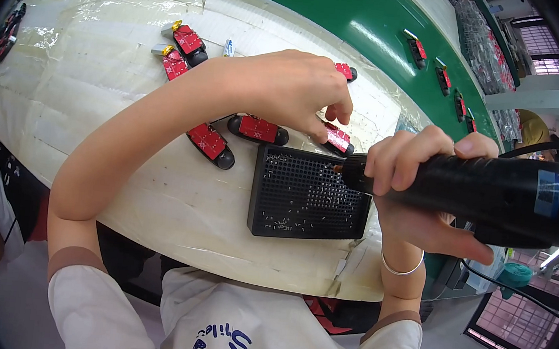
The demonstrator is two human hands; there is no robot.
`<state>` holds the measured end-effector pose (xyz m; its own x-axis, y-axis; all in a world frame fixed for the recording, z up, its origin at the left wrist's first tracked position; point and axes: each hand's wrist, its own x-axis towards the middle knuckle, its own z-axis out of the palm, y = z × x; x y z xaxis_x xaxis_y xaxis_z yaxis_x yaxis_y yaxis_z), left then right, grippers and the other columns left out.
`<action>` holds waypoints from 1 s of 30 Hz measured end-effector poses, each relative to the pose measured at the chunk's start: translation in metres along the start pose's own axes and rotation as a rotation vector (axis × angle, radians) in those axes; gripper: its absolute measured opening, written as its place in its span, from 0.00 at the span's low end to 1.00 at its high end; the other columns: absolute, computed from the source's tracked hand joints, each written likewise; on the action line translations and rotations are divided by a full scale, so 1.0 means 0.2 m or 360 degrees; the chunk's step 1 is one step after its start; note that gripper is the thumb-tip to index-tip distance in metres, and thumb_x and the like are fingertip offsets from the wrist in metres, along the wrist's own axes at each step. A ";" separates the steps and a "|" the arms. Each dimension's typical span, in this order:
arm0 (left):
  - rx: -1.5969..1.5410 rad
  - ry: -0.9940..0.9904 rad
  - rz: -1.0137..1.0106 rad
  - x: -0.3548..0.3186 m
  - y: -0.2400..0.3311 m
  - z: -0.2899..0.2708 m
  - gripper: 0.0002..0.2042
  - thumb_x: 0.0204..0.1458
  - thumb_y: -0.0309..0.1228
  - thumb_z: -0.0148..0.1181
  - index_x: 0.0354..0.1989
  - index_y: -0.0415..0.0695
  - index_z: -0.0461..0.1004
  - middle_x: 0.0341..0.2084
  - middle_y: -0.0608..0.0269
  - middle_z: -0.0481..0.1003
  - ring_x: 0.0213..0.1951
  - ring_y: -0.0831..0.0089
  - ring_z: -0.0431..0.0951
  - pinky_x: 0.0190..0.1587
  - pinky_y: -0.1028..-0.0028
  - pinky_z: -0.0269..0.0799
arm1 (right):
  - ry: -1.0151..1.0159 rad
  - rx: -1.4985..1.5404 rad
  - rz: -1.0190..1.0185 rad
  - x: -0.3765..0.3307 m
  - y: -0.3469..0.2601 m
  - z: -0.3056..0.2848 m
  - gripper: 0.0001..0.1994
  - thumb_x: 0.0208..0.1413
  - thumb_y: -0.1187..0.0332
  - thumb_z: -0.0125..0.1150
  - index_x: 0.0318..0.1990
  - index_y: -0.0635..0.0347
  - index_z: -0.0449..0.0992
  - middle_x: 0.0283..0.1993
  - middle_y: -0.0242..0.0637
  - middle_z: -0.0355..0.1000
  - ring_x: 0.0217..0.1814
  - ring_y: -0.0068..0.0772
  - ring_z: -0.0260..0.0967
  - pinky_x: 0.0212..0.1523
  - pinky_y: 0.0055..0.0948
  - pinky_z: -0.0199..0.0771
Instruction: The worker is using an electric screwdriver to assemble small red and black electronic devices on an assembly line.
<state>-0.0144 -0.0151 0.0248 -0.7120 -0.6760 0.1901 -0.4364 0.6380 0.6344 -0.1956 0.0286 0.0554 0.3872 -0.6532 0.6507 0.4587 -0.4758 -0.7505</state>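
A small red and black module [338,139] is being pinched between the thumb and fingers [332,115] of the left hand [289,87], which is being reached across the pale, tape-covered surface [96,107] and is being kept closed on the piece just beyond the far edge of a black perforated tray [308,194]. A black electric screwdriver [475,188] is being gripped firmly in the right hand [421,189], all of its fingers being wrapped around the barrel, and its tip is being held against the near end of the module, just over the tray's far right corner. The tray, scattered with small screws [318,199], is being carried near the surface's near edge, toward its right side. Three more red and black modules are being left lying to the left of the tray: one [257,129] beside its far left corner, one [210,144] a little nearer the left, and two [182,48] with gold connectors toward the far edge. Further modules [443,79] are being carried on the green conveyor belt [324,9] beyond the surface's far edge. A thin bracelet [400,269] is being worn on the right wrist.
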 end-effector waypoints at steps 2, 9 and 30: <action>0.0011 -0.0194 0.0018 0.01 0.01 0.00 0.10 0.39 0.29 0.64 0.32 0.40 0.77 0.27 0.58 0.76 0.33 0.63 0.75 0.37 0.68 0.71 | -0.0035 -0.0009 0.0004 0.00 0.01 -0.01 0.46 0.32 0.20 0.38 0.47 0.53 0.53 0.21 0.35 0.60 0.17 0.29 0.61 0.21 0.29 0.68; -0.0032 -0.0207 -0.0056 0.00 0.01 0.00 0.10 0.38 0.28 0.64 0.31 0.40 0.78 0.26 0.59 0.76 0.32 0.64 0.75 0.38 0.68 0.70 | -0.0053 -0.0003 -0.0008 0.00 0.02 -0.01 0.46 0.32 0.20 0.38 0.48 0.53 0.53 0.21 0.35 0.61 0.17 0.29 0.62 0.21 0.30 0.68; -0.0094 -0.0234 -0.0104 0.01 0.02 0.01 0.09 0.37 0.26 0.65 0.28 0.38 0.77 0.24 0.59 0.75 0.29 0.65 0.75 0.35 0.69 0.71 | 0.0089 0.0026 -0.0096 0.08 0.11 -0.07 0.51 0.26 0.19 0.30 0.47 0.58 0.54 0.19 0.39 0.61 0.16 0.29 0.61 0.17 0.24 0.66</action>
<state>-0.0181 -0.0136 0.0260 -0.7580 -0.6511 0.0382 -0.4541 0.5689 0.6857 -0.1906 -0.0006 0.0481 0.3135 -0.6557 0.6869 0.4929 -0.5059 -0.7079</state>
